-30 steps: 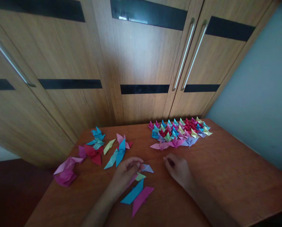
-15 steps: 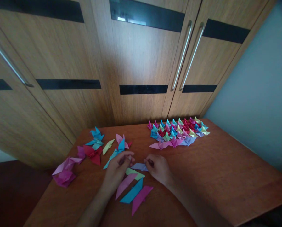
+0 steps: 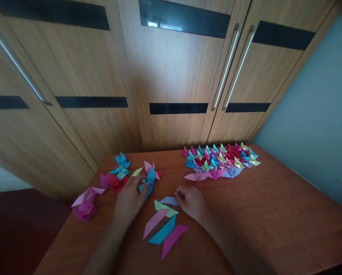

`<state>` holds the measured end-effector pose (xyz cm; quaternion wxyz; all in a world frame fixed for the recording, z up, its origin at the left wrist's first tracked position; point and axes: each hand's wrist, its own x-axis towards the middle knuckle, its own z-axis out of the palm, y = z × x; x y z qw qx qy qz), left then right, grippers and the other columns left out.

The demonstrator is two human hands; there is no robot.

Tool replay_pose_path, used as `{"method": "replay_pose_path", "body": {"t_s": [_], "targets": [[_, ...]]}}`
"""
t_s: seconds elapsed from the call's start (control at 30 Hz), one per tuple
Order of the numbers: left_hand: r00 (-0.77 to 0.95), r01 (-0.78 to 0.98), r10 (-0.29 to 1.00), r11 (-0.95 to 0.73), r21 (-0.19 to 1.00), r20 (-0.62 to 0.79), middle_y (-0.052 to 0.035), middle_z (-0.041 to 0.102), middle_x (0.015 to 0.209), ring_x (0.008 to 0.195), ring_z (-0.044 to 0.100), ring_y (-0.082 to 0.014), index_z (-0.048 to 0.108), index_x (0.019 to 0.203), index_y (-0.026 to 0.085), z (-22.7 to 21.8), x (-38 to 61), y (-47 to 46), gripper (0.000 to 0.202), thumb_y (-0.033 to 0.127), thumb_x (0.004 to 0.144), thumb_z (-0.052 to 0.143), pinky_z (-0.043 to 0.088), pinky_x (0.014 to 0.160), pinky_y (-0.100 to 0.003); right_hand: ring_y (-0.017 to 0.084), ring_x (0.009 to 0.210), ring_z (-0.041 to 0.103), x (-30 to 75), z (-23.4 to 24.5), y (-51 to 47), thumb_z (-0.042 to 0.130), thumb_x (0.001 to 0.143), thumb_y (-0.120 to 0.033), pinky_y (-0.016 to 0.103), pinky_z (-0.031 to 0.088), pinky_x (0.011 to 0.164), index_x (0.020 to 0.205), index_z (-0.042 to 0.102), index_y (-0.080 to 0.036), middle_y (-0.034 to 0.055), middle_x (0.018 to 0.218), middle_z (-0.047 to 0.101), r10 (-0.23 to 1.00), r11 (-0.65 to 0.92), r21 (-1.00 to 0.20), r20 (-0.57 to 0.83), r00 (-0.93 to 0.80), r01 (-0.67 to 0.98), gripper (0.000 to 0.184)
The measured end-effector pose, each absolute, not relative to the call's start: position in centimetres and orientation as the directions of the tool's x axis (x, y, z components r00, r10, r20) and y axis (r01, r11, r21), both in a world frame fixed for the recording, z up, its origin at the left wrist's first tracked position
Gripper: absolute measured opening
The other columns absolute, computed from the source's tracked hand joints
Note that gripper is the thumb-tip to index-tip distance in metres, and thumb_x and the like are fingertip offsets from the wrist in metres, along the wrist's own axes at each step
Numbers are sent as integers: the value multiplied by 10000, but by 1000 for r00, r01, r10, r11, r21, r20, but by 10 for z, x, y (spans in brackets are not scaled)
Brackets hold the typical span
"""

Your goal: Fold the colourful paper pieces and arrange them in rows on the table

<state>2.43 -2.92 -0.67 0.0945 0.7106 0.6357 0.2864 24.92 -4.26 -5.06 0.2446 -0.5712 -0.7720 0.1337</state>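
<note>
My left hand (image 3: 131,198) is closed at the thumb and forefinger around a blue folded paper piece (image 3: 150,179), just above the left part of the tabletop. My right hand (image 3: 191,200) rests curled, its fingertips at the right end of a lavender folded paper piece (image 3: 168,200); whether anything is pinched in them is hidden. Between my forearms lie a pale green piece (image 3: 166,209), a light pink piece (image 3: 156,222), a blue strip-like piece (image 3: 163,231) and a magenta piece (image 3: 174,240), all flat and folded.
Rows of colourful origami pieces (image 3: 221,160) stand at the table's back right. At left lie pink and magenta papers (image 3: 86,204), a red one (image 3: 116,182), blue ones (image 3: 121,165) and a light pink one (image 3: 149,169). A wooden wardrobe (image 3: 176,68) rises behind the table (image 3: 262,221).
My left hand has moved left, away from my right hand, and now grips the blue piece, which is turned more upright. My right hand has barely moved. The view has shifted slightly.
</note>
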Motion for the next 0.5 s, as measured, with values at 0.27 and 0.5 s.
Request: {"method": "replay_pose_path", "body": {"t_s": [0.27, 0.5], "targets": [[115, 882, 965, -207, 423, 234, -68, 668, 957, 856, 636, -225, 601, 1059, 215, -15, 21, -28, 283, 335, 853, 448, 467, 727, -293, 115, 646, 570, 253, -51, -46, 495, 861, -240, 212, 311, 577, 748, 610, -209, -16, 699, 636, 940, 340, -536, 227, -256, 773, 164], [74, 868, 951, -209, 450, 299, -85, 707, 1015, 880, 653, -250, 672, 958, 200, -12, 18, -26, 274, 335, 851, 459, 468, 760, -309, 119, 654, 569, 254, -50, -48, 488, 854, -223, 211, 334, 598, 756, 617, -207, -13, 696, 630, 941, 339, -560, 216, -261, 756, 163]]}}
